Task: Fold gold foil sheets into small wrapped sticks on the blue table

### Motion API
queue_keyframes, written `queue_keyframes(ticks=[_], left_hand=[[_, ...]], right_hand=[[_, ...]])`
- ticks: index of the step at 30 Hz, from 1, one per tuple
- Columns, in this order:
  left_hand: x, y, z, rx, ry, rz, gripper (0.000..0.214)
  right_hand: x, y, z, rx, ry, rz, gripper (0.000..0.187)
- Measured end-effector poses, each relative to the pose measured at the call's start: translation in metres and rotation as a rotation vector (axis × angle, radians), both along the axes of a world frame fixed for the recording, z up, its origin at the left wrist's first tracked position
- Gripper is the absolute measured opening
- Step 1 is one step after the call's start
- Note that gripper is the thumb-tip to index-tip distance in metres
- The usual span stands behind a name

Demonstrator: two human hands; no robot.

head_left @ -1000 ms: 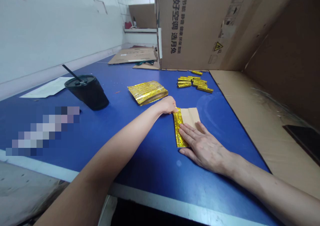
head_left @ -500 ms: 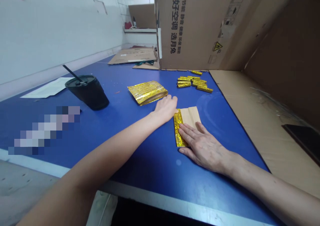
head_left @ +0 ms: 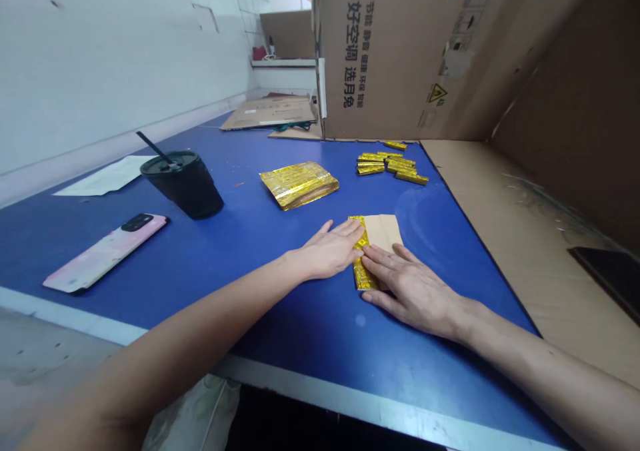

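A: Starting with the biggest?

B: See a broad, glossy blue worktop point(head_left: 310, 331) across the middle and bottom of the frame, then a large brown cardboard carton point(head_left: 400, 58) with black printed characters, at the upper right.

A: And next in size?

B: At left of centre, a black, tapered, lidded cup point(head_left: 187, 184) with a straw. Lower left, a flat pink-and-white phone point(head_left: 105, 254). Just above centre, a rectangular stack of shiny gold foil paper point(head_left: 300, 183).

A: Hands?

B: At centre, the bare left hand point(head_left: 335, 248): palm down, fingers outstretched, gripping nothing. Right of centre, the bare right hand point(head_left: 413, 288): also flattened, thumb apart, closed on nothing.

A: Resting on?

B: On a rectangular tan paper sheet point(head_left: 383, 230), just right of centre, with a gold foil strip point(head_left: 365, 279) apparently folded along the left edge.

A: Just changed?

B: Half a second ago, left fingers at the strip's top end; now laid across its upper part, just beside the right fingers. Right hand left in place. Judged to mean a fold pressed more evenly along its length.

A: Smallest?

B: Upper right of centre, narrow gold foil bars point(head_left: 400, 162), grouped loosely, well apart from both hands.
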State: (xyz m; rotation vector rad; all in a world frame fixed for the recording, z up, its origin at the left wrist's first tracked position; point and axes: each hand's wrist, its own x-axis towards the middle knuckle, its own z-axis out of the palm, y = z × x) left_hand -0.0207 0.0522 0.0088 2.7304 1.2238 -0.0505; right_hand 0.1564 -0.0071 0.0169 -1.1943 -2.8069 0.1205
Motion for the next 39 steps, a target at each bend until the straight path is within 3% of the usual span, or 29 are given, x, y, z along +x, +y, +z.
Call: queue_keyframes(ticks=[5,10,14,18,24,32,39], left_hand=[[-0.004,0.003,0.005,-0.126,-0.009,-0.041,0.072],[-0.005,0.006,0.006,-0.173,0.025,-0.073,0.093],[-0.002,0.006,0.008,-0.18,0.071,-0.066,0.104],[0.001,0.006,0.01,-0.197,0.095,-0.077,0.102],[0.006,-0.002,0.012,-0.256,0.02,-0.22,0.111],[0.01,-0.012,0.013,-0.252,0.023,-0.292,0.109],[0.007,-0.022,0.019,-0.173,0.024,-0.283,0.085]], right_hand=[[-0.004,-0.01,0.008,0.092,-0.009,0.033,0.038],[-0.011,-0.024,0.007,0.2,-0.083,0.086,0.039],[-0.012,-0.029,0.01,0.178,-0.059,0.137,0.036],[-0.005,-0.019,0.013,0.095,0.16,0.12,0.029],[0.011,0.011,0.001,0.221,0.48,0.003,0.024],[0.016,0.022,-0.009,0.005,0.456,-0.15,0.03],[0.018,0.024,-0.006,0.037,0.252,-0.208,0.034]])
